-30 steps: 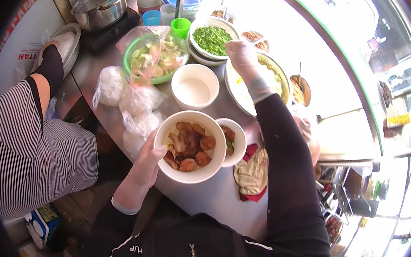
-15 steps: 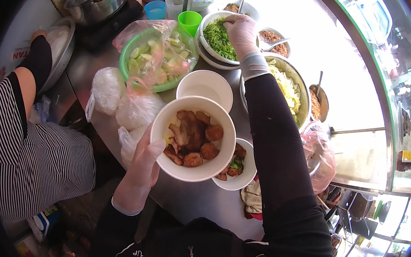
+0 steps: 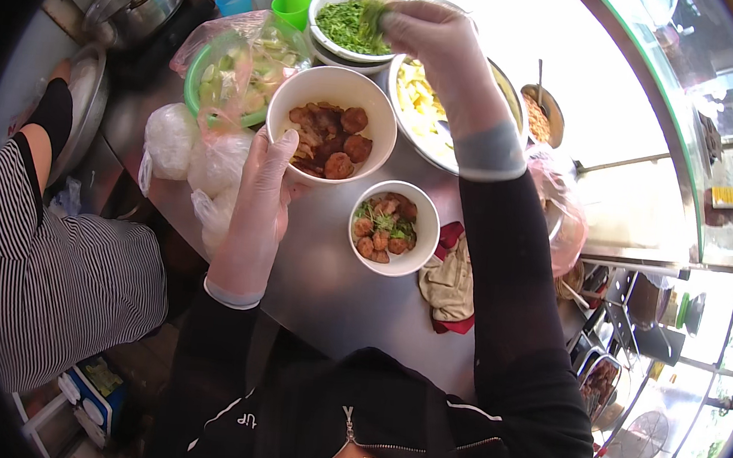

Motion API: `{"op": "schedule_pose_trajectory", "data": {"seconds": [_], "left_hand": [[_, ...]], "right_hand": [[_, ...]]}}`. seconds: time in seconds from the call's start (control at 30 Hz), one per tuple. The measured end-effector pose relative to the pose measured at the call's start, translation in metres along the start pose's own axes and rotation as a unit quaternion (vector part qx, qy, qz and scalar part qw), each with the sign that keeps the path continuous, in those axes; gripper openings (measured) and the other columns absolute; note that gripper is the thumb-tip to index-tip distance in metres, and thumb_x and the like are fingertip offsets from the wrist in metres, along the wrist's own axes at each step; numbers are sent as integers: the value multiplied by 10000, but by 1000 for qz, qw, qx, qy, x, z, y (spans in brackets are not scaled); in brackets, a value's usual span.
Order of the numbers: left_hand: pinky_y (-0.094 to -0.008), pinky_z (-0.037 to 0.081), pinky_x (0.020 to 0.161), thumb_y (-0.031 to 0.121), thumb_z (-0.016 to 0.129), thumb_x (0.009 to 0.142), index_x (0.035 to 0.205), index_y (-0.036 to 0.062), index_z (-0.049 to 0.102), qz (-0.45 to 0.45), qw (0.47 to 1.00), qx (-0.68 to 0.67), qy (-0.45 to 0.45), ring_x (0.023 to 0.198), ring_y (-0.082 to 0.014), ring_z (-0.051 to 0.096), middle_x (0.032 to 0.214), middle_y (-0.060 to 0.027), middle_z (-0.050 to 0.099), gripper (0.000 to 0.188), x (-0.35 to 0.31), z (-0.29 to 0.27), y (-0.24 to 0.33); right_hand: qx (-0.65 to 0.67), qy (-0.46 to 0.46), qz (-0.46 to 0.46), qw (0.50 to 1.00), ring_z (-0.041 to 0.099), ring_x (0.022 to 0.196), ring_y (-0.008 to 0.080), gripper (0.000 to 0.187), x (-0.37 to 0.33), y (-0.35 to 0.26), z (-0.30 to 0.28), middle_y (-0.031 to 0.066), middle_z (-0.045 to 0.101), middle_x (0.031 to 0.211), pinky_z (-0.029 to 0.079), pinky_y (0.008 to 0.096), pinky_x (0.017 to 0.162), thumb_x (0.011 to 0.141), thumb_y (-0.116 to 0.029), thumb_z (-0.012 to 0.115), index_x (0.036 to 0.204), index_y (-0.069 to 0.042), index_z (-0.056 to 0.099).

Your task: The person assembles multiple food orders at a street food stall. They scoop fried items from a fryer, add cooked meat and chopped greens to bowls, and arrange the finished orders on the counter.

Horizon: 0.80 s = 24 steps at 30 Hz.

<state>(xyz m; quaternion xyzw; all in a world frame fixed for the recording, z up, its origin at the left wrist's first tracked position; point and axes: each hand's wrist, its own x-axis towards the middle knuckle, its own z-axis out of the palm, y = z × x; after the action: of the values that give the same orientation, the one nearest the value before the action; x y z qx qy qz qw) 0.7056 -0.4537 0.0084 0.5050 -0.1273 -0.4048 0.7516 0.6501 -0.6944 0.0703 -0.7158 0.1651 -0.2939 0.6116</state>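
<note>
Watching remotely, I see the left hand (image 3: 256, 212) curled round the white bowl (image 3: 330, 87) of meat (image 3: 330, 140), above the surface (image 3: 320, 268) — apparently to keep it level. The right hand (image 3: 440, 54), nearly closed, pinches chopped herbs (image 3: 371, 24) by the herb bowl (image 3: 347, 55) — likely set close for short reaches.

I have the left hand (image 3: 259, 195) gloved and raised, thumb pointing up, fingers mostly hidden from me; the right hand (image 3: 439, 50), also gloved, is farther out, fingertips pinched together toward the left; the black-sleeved right arm (image 3: 510, 266) is extended forward.
</note>
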Motion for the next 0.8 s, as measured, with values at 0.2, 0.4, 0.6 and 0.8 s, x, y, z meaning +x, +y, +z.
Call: {"op": "schedule_pose_trajectory", "data": {"seconds": [0.2, 0.4, 0.6, 0.8], "left_hand": [[-343, 567, 819, 356, 604, 946, 1376, 92, 419, -30, 998, 31, -35, 1102, -178, 618, 1281, -83, 562, 537, -6, 7, -21], [-438, 501, 1025, 390, 519, 964, 1504, 55, 281, -72, 978, 30, -193, 1303, -266, 512, 1457, -149, 450, 679, -33, 29, -33], [-403, 441, 1074, 339, 520, 969, 1496, -1, 268, -106, 957, 65, -261, 1353, -254, 447, 1470, -154, 421, 676, -88, 53, -48], [-391, 451, 1055, 202, 550, 942, 1487, 9, 286, -170, 932, 21, -319, 1292, -234, 501, 1431, -149, 438, 635, -125, 79, -64]], "right_hand": [[-392, -98, -61, 913, 632, 873, 288, 177, -104, -11, 21, 113, 619, 931, 517, 392, 788, 798, -59, 667, 956, -83, 743], [-519, -20, -186, 834, 660, 758, 278, 176, -184, -40, 11, 69, 678, 893, 549, 385, 695, 737, -57, 649, 864, -141, 737], [-159, 474, -29, 865, 588, 669, 96, 84, -297, -54, -77, 41, 656, 732, 474, 266, 595, 834, 27, 696, 887, -30, 729], [-376, 736, 54, 560, 538, 687, 157, 562, -401, 38, -195, 79, 563, 890, 492, 320, 643, 733, -190, 858, 1204, 13, 628]]}}
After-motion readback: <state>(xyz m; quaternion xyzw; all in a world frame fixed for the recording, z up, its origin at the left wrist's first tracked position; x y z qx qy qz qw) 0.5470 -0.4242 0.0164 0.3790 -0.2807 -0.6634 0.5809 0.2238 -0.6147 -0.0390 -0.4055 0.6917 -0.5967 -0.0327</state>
